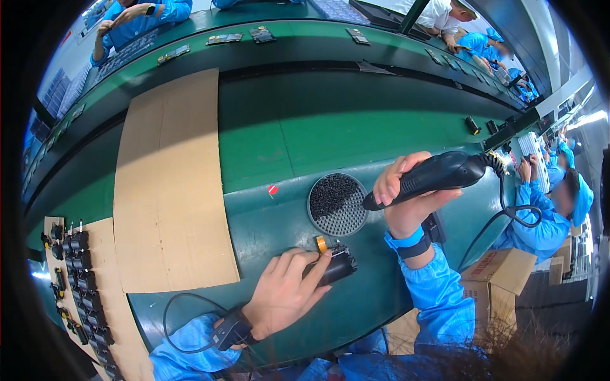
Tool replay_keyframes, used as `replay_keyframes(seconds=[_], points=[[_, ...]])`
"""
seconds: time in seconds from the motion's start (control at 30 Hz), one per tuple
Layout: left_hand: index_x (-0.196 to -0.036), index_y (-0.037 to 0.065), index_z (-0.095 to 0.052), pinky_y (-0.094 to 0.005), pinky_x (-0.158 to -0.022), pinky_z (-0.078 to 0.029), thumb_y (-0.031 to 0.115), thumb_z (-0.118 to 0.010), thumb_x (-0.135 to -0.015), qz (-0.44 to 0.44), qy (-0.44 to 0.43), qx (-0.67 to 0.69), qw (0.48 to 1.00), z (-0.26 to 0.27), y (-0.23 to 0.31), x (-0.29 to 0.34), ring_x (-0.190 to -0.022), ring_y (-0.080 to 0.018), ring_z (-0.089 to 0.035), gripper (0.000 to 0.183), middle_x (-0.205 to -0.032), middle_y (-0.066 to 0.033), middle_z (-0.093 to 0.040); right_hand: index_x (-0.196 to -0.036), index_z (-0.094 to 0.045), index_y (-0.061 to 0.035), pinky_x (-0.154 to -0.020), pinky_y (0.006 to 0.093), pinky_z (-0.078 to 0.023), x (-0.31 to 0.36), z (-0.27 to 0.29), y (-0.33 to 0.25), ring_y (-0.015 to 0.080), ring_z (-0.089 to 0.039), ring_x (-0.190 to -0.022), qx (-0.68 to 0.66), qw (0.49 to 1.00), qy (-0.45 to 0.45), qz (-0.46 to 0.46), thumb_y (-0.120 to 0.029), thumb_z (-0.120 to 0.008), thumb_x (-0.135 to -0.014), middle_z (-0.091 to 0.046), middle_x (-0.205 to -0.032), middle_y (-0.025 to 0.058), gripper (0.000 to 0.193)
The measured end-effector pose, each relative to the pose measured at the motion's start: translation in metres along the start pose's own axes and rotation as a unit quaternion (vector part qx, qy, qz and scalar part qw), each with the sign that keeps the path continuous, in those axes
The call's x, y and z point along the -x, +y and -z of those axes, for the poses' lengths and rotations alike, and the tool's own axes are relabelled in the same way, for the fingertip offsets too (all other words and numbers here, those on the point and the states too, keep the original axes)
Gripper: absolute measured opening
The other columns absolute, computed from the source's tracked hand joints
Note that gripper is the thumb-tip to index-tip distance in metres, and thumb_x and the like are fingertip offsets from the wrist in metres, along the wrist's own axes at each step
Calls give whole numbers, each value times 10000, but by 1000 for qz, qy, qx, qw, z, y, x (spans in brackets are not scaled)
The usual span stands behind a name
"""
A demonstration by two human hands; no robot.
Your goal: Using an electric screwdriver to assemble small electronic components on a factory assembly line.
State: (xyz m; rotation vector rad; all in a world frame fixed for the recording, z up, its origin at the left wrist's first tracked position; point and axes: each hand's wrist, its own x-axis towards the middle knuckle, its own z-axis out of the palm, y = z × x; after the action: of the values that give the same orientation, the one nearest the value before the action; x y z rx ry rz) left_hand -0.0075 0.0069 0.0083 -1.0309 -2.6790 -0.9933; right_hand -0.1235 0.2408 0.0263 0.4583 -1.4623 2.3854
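My right hand (406,184) is wrapped round a black electric screwdriver (448,173) with a coiled cord. Its tip points left, at the right edge of a round grey dish (346,227) whose floor is dimpled. Small black screws (332,195) are heaped in the dish's left part. Below the dish, my left hand (286,286) grips a small black device housing (338,269) lying on the green mat. An orange flex strip (321,244) sticks up from the housing's top edge. The left palm hides part of the housing.
A big cardboard sheet (171,190) lies to the left, with rows of black housings (82,273) beyond it. A red-and-white scrap (273,190) lies near the dish. Circuit boards (223,39) rest on a far belt. An open carton (499,279) stands at right. Other people work around.
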Motion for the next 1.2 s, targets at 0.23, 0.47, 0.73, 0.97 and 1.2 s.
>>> replay_keyframes(seconds=[0.23,0.47,0.73,0.97,1.2], points=[[-1319,-1,-612,-409,-878,-514,235,-819,-799,-1,2,6,1000,0,-1,0,-1076,-304,-592,607,-1154,-128,-566,-988,-491,-45,-465,311,-441,0,-1,3,158,-506,-487,15,1000,3,-12,-962,-332,-756,-510,-615,51,959],[-1327,-7,-603,-406,-867,-504,234,-820,-795,1,3,5,1000,1,1,3,-1075,-303,-588,623,-1149,-126,-564,-956,-473,-83,-431,300,-407,4,-5,6,146,-465,-457,57,998,-13,-19,-977,-321,-738,-466,-599,34,933],[-1336,-19,-585,-397,-842,-486,231,-817,-792,10,21,21,1000,3,-1,3,-1031,-298,-582,642,-1152,-123,-569,-1017,-492,-55,-464,306,-434,5,-8,-11,162,-481,-481,6,1000,23,-5,-979,-356,-711,-490,-621,55,983],[-1332,-19,-590,-382,-840,-470,239,-804,-797,12,20,21,1000,4,0,3,-1026,-280,-582,632,-1153,-109,-583,-973,-463,-82,-415,299,-416,23,-29,-44,147,-461,-460,-74,997,-5,20,-974,-330,-743,-485,-609,42,932],[-1335,-9,-600,-374,-850,-464,243,-800,-799,17,14,29,999,2,-1,6,-1036,-271,-585,625,-1150,-105,-581,-955,-449,-61,-404,324,-461,52,-45,-36,167,-480,-434,-107,990,-90,-14,-986,-312,-728,-491,-589,71,963]])
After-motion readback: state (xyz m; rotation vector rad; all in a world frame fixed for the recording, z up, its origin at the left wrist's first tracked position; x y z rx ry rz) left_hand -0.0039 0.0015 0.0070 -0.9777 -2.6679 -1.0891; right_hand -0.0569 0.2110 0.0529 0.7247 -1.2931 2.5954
